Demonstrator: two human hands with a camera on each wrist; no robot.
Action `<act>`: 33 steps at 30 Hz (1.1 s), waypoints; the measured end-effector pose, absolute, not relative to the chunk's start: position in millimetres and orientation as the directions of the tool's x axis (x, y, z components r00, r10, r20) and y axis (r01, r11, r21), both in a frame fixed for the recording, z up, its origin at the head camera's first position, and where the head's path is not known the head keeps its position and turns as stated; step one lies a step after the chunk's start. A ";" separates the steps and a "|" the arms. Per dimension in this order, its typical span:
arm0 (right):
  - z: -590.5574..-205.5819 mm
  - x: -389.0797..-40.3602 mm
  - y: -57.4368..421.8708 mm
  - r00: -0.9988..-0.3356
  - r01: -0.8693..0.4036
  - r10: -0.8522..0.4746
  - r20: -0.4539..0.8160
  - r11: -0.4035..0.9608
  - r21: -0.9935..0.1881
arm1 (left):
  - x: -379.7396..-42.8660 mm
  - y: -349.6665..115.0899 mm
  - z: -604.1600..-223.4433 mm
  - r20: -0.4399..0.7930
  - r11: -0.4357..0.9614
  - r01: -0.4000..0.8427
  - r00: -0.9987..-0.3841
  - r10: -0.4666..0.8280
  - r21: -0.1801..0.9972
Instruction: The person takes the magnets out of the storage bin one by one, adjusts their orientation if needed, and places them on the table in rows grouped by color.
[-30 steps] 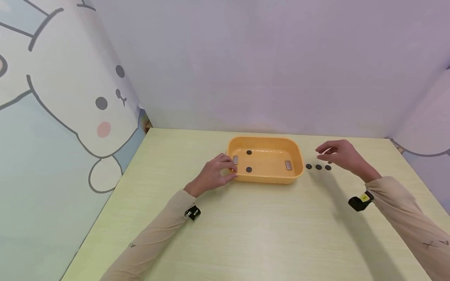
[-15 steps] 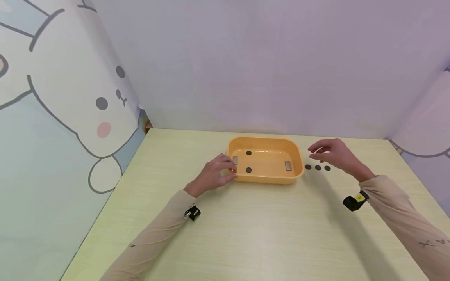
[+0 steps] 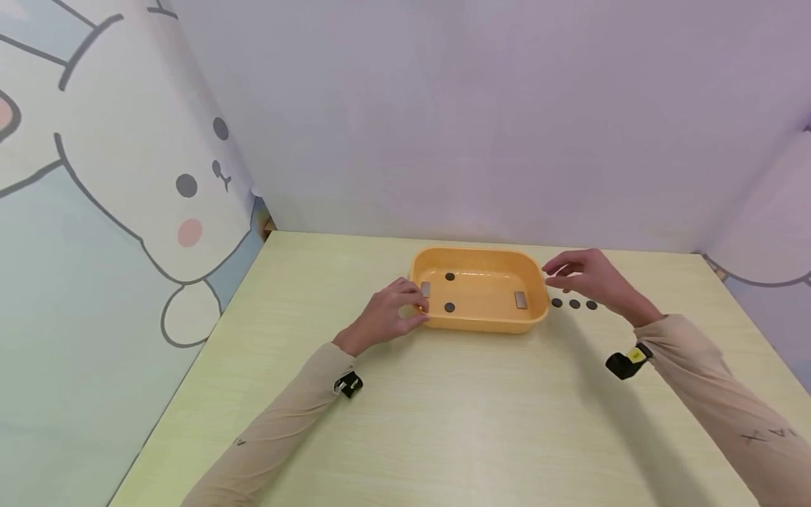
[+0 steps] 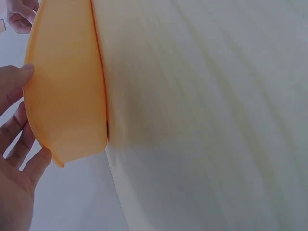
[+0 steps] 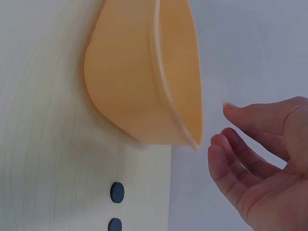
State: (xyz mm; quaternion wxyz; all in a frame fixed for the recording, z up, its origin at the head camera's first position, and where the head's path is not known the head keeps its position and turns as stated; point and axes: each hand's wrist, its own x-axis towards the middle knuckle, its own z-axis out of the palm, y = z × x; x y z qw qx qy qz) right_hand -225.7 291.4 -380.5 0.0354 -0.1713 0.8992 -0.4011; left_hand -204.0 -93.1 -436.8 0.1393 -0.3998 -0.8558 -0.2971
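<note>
Pale lilac wall (image 3: 443, 127) rises behind the orange plastic tray (image 3: 475, 324), with a rabbit mural (image 3: 120, 190) to the tray's left and a light wood-grain tabletop (image 3: 481, 408) beneath it. From the head camera, the left hand (image 3: 385, 312) grips the tray's left end, fingers bent over the rim and thumb at the near corner. Inside the tray lie two black discs (image 3: 450, 308), one behind the other toward its left end, and two rectangular plates (image 3: 520, 300), one by each end (the left one sits close to the fingers). Three more discs (image 3: 574, 304) form a row just to the right of the tray. The right hand (image 3: 586, 273) is poised at the tray's right end, fingers loosely bent.

Seen from the left wrist, thumb and fingertips touch the tray's rim, and the right hand shows past its far end.

From the right wrist, a clear gap parts the right thumb from the fingers, with nothing visible in their hold; they are near the tray's rim but apart from it. Two of the row's discs show beyond the tray's end.
</note>
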 end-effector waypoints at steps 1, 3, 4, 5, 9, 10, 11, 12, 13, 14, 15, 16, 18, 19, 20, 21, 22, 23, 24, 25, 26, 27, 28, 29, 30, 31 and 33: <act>-380.5 -226.0 290.1 -0.938 -0.280 -0.339 0.072 0.617 -0.736 | -204.1 -93.0 -437.1 0.478 0.502 0.769 -0.639 0.603 0.395; -380.4 -226.5 287.4 -0.936 -0.280 -0.345 0.068 0.612 -0.740 | -204.1 -92.8 -437.5 0.479 0.501 0.771 -0.637 0.604 0.393; -380.5 -226.8 286.0 -0.936 -0.280 -0.347 0.066 0.614 -0.738 | -204.1 -92.8 -437.7 0.479 0.502 0.771 -0.637 0.604 0.392; -380.6 -227.2 284.8 -0.935 -0.281 -0.349 0.066 0.611 -0.740 | -204.2 -92.9 -437.9 0.479 0.503 0.771 -0.637 0.604 0.391; -382.7 -229.8 280.9 -0.930 -0.288 -0.362 0.066 0.606 -0.742 | -204.3 -93.3 -438.5 0.478 0.506 0.768 -0.641 0.601 0.393; -383.3 -230.4 279.8 -0.929 -0.289 -0.365 0.065 0.602 -0.744 | -204.5 -93.4 -438.7 0.478 0.506 0.767 -0.641 0.601 0.393; -383.8 -231.1 279.0 -0.928 -0.289 -0.367 0.065 0.597 -0.748 | -204.5 -93.5 -438.6 0.478 0.506 0.768 -0.641 0.601 0.394; -384.2 -231.6 277.9 -0.929 -0.283 -0.366 0.059 0.596 -0.752 | -204.7 -93.5 -438.7 0.479 0.504 0.769 -0.640 0.601 0.393; -384.3 -231.9 276.5 -0.928 -0.279 -0.368 0.055 0.590 -0.758 | -204.7 -93.4 -438.7 0.480 0.504 0.769 -0.639 0.601 0.394; -384.1 -231.9 274.8 -0.929 -0.271 -0.366 0.049 0.584 -0.766 | -204.6 -93.3 -438.4 0.479 0.504 0.768 -0.640 0.601 0.395; -383.9 -231.9 273.1 -0.930 -0.266 -0.366 0.046 0.578 -0.771 | -204.5 -93.2 -438.2 0.478 0.504 0.768 -0.641 0.601 0.395; -383.5 -231.6 271.1 -0.931 -0.256 -0.364 0.041 0.569 -0.782 | -204.6 -93.0 -438.1 0.477 0.505 0.767 -0.642 0.601 0.396; -383.1 -231.1 267.1 -0.930 -0.249 -0.366 0.035 0.555 -0.794 | -204.4 -92.8 -438.3 0.475 0.508 0.765 -0.644 0.599 0.397; -383.7 -231.4 265.4 -0.928 -0.252 -0.371 0.038 0.549 -0.797 | -204.1 -92.7 -438.1 0.474 0.509 0.763 -0.646 0.598 0.398; -384.6 -231.8 264.0 -0.927 -0.255 -0.374 0.039 0.548 -0.796 | -203.9 -92.8 -438.2 0.474 0.509 0.762 -0.647 0.597 0.400; -385.2 -231.8 262.6 -0.925 -0.254 -0.377 0.037 0.547 -0.797 | -203.8 -92.9 -438.4 0.475 0.508 0.762 -0.647 0.596 0.402; -385.9 -231.9 261.3 -0.924 -0.253 -0.380 0.033 0.545 -0.800 | -203.8 -93.0 -438.6 0.476 0.506 0.763 -0.646 0.596 0.403; -386.7 -232.0 260.2 -0.923 -0.253 -0.384 0.031 0.544 -0.800 | -203.8 -93.1 -438.7 0.478 0.504 0.764 -0.645 0.596 0.403; -387.7 -232.2 259.1 -0.922 -0.249 -0.385 0.026 0.543 -0.802 | -203.8 -93.2 -438.7 0.480 0.501 0.765 -0.644 0.596 0.404; -388.5 -232.3 257.9 -0.921 -0.247 -0.388 0.021 0.543 -0.803 | -203.8 -93.4 -438.6 0.482 0.499 0.767 -0.642 0.597 0.403; -388.9 -232.0 256.6 -0.921 -0.244 -0.390 0.017 0.541 -0.805 | -204.0 -93.4 -438.7 0.483 0.498 0.768 -0.640 0.598 0.403; -389.3 -231.9 255.2 -0.921 -0.237 -0.389 0.010 0.539 -0.808 | -204.1 -93.4 -438.7 0.484 0.497 0.770 -0.639 0.598 0.401; -389.8 -232.1 253.9 -0.921 -0.233 -0.389 0.006 0.538 -0.810 | -204.3 -93.4 -438.7 0.486 0.496 0.771 -0.637 0.599 0.400; -390.3 -232.3 252.5 -0.922 -0.230 -0.388 0.003 0.541 -0.809 | -204.3 -93.5 -438.7 0.486 0.496 0.771 -0.637 0.598 0.399; -390.8 -232.6 251.3 -0.922 -0.229 -0.387 0.001 0.544 -0.808 | -204.3 -93.6 -438.6 0.486 0.496 0.771 -0.637 0.598 0.399; -391.1 -233.0 250.0 -0.922 -0.229 -0.387 0.000 0.546 -0.806 | -204.3 -93.6 -438.4 0.486 0.496 0.771 -0.637 0.598 0.399; -391.4 -233.8 247.0 -0.923 -0.226 -0.385 -0.005 0.551 -0.803 | -204.1 -93.7 -438.1 0.486 0.497 0.770 -0.638 0.597 0.400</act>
